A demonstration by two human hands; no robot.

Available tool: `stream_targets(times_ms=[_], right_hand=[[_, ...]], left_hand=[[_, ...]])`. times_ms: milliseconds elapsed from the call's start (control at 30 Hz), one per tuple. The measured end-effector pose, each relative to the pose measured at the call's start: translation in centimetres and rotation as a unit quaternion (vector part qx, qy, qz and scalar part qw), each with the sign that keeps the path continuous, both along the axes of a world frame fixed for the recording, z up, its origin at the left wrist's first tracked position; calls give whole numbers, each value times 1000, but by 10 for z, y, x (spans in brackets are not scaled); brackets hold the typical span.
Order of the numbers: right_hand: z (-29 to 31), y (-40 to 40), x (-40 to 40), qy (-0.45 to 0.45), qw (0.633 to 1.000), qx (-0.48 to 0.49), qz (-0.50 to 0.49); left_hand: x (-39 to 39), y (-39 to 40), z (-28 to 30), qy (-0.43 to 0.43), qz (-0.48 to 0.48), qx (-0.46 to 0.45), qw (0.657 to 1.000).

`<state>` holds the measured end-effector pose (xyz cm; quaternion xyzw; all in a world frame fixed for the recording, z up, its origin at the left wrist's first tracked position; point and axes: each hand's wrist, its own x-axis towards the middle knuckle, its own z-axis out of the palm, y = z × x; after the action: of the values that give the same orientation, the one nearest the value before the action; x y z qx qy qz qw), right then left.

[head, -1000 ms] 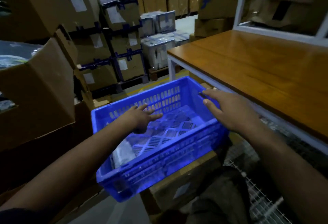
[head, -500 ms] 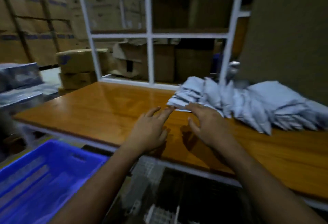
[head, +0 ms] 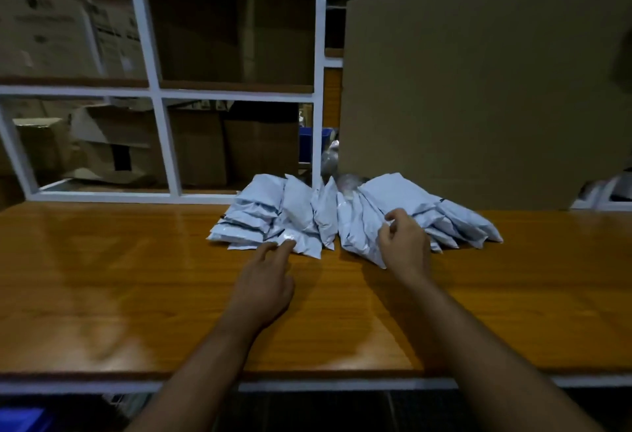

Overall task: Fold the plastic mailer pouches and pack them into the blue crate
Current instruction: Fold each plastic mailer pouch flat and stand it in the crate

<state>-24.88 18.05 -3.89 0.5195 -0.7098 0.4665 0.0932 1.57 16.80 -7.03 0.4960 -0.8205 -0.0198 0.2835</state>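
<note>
We see only a sliver of the blue plastic crate, cut off at the lower left corner below the table edge; its contents cannot be made out. The scene is dim, and printing on the brown cardboard boxes behind the white metal shelf frame is too blurred to read. A large flat brown cardboard sheet stands upright at the back right and hides whatever lies behind it. A crumpled clear item between the sheet and the frame is unclear to us.

The pale blue-white plastic mailer pouches lie in a loose, fanned heap at the far middle of the glossy orange-brown wooden tabletop, against the frame and sheet. They overlap in two groups, left and right, with puffed, wrinkled surfaces and thin dark edge lines.

Our left hand lies low over the tabletop, fingers straight and close together, tips touching the near edge of the left group. Our right hand rests on the right group, fingers curled, with thumb and forefinger pinching a pouch edge.
</note>
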Motion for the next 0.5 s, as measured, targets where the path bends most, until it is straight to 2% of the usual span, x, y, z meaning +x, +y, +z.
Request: stream_targets(times_ms=[67, 167, 267, 400, 500], right_hand=[[12, -22, -13, 24, 999, 9, -33], [21, -51, -28, 99, 985, 98, -106], [19, -70, -40, 93, 970, 158, -161], [19, -79, -51, 95, 970, 141, -173], [18, -78, -60, 99, 981, 54, -155]], left_hand=[[1, -1, -4, 3, 6, -7, 1000], [2, -1, -5, 17, 25, -12, 999], [0, -2, -5, 21, 29, -3, 999], [-1, -5, -5, 20, 31, 10, 999], [-1, -5, -5, 26, 33, 24, 999]])
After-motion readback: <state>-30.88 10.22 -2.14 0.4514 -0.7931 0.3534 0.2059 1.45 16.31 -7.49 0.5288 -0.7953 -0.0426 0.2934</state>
